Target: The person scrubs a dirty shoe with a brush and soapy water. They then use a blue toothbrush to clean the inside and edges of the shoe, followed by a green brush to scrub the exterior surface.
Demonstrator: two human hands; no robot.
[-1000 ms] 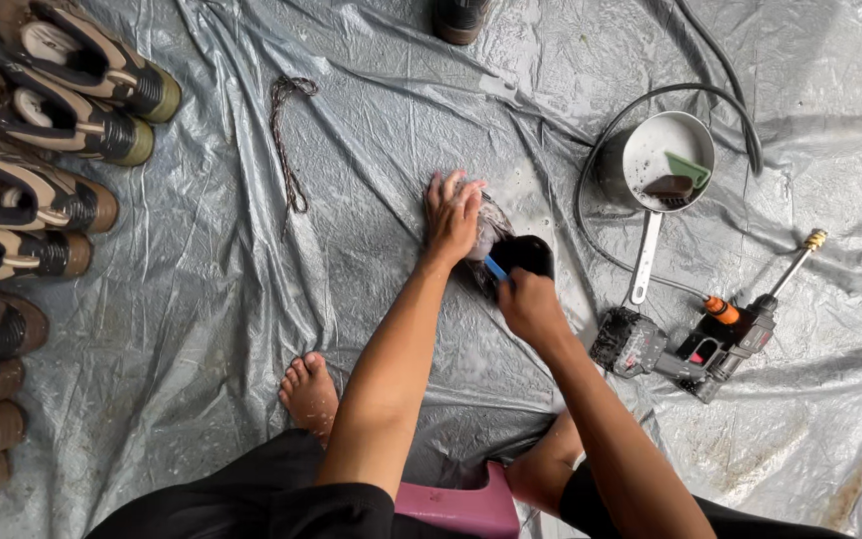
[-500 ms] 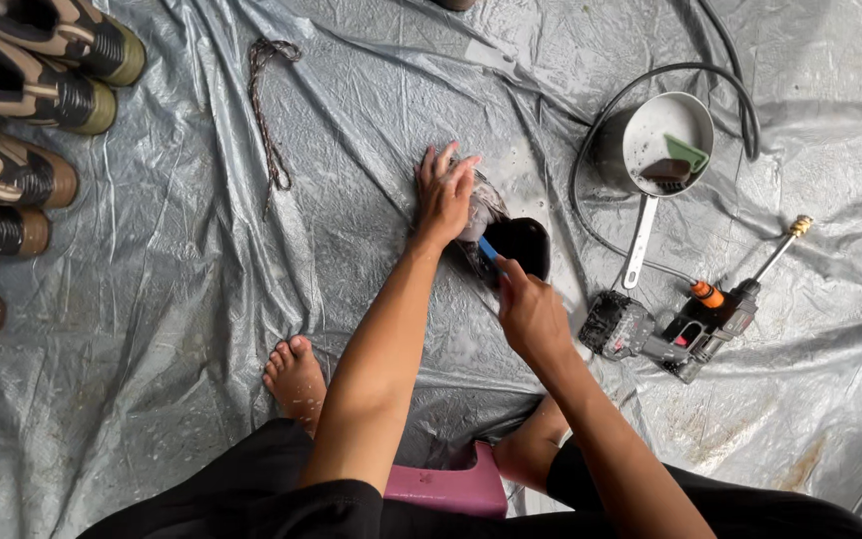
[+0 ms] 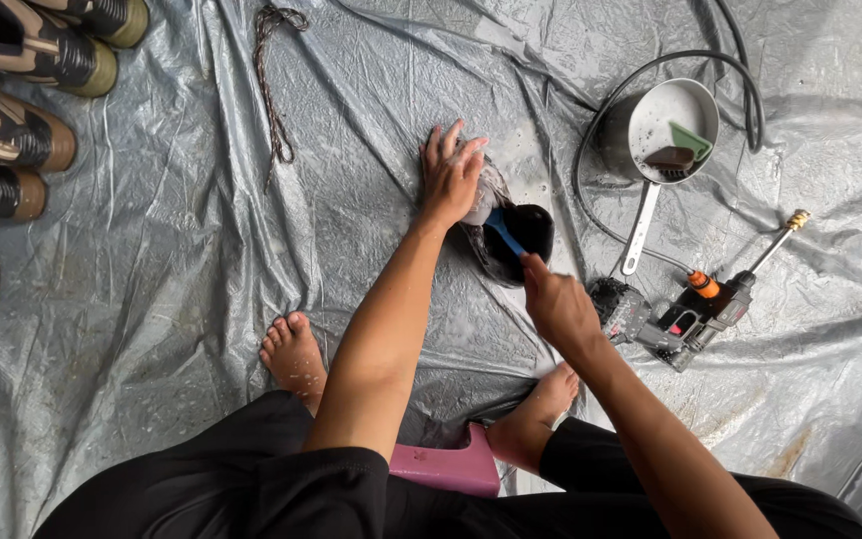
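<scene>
My left hand (image 3: 450, 175) presses flat on the toe end of a dark wet shoe (image 3: 517, 239) lying on the grey plastic sheet (image 3: 172, 260). My right hand (image 3: 559, 305) grips a small blue-handled brush (image 3: 502, 231) whose head reaches into the shoe's opening. Soapy foam shows around the shoe. My bare feet rest on the sheet on either side of a pink stool (image 3: 448, 466).
A metal saucepan (image 3: 666, 125) holding a brown block and a green piece stands right of the shoe, ringed by a black hose (image 3: 591, 140). A pressure-washer gun (image 3: 692, 311) lies at the right. Several brown shoes (image 3: 22, 60) line the left edge. A loose lace (image 3: 273, 80) lies at the top.
The view has drifted, so everything sits slightly lower and to the left. My right hand has shifted a little with the brush at the shoe; my left hand stays pressed on it.
</scene>
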